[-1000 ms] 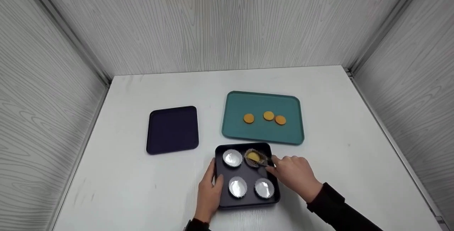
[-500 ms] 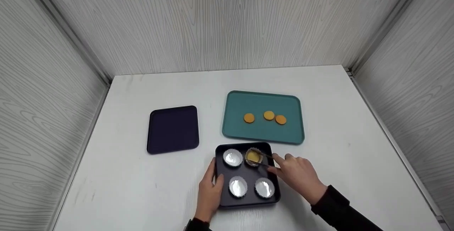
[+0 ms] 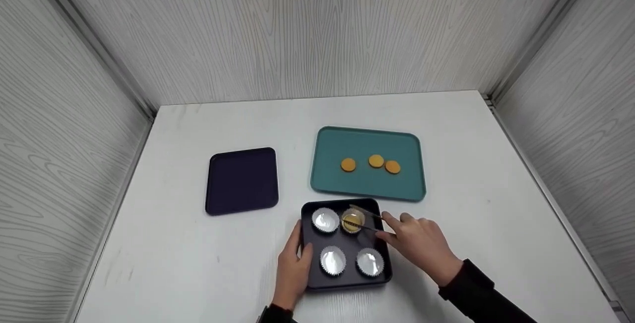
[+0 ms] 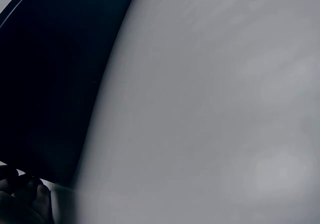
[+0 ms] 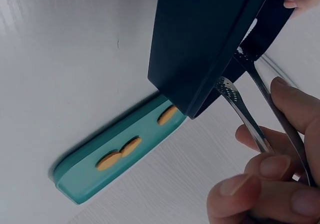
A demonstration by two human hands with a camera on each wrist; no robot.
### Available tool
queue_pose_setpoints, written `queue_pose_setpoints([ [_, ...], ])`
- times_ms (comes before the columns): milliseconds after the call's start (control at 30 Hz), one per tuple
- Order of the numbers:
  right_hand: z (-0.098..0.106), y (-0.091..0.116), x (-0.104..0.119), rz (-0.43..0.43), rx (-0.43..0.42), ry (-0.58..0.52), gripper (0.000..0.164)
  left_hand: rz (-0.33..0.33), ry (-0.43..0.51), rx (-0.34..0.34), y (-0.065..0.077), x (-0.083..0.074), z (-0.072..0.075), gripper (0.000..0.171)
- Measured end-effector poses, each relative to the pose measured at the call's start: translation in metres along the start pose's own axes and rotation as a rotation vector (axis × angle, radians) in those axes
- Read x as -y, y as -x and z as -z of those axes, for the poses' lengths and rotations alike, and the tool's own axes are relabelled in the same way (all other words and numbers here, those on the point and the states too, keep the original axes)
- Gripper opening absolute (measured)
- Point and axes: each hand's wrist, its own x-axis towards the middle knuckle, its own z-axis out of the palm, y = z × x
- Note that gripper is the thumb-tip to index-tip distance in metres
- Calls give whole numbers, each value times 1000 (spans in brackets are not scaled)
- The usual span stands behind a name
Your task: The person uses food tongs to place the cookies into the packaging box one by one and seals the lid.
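Note:
My left hand (image 3: pixel 293 271) grips the left wall of a dark square baking pan (image 3: pixel 347 282), thumb over the rim. In the pan are several silvery fluted cupcake liners, such as the front left liner (image 3: pixel 333 261). A yellow round disc (image 3: pixel 352 223) lies inside the back right liner (image 3: pixel 358 212). My right hand (image 3: pixel 421 246) holds metal tongs (image 3: pixel 373 214) with perforated tips. Their arms are spread, one tip over the disc and the other by the liner's far rim. The right wrist view shows the tongs (image 5: pixel 245 114) between thumb and fingers, their tips partly behind the pan wall.
Behind the pan lies a teal tray (image 3: pixel 332 144) with three orange-yellow discs, among them the left disc (image 3: pixel 348 164). A dark flat square tray (image 3: pixel 242 182) is on the left of the white table (image 3: pixel 168 253). Grey wood-grain panels (image 3: pixel 297 30) stand around the table.
The tongs' arms have spread from around the yellow disc, which now lies in the back right liner. My right hand has shifted slightly right; the left hand has stayed on the pan.

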Motion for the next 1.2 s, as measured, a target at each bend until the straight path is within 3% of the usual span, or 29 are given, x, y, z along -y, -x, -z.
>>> queue_pose_setpoints([
  [233, 3, 0, -7, 30, -108, 11, 41, -6, 7, 5, 1, 1, -1, 57],
  [467, 8, -5, -21, -4, -177, -7, 40, -2, 7, 8, 0, 1, -1, 57],
  [800, 9, -5, -46, -73, -203, 6, 39, -5, 4, 4, 0, 1, -1, 57],
  [1200, 0, -1, -73, -172, -149, 32, 36, -24, 0, 0, 0, 2, -1, 57],
])
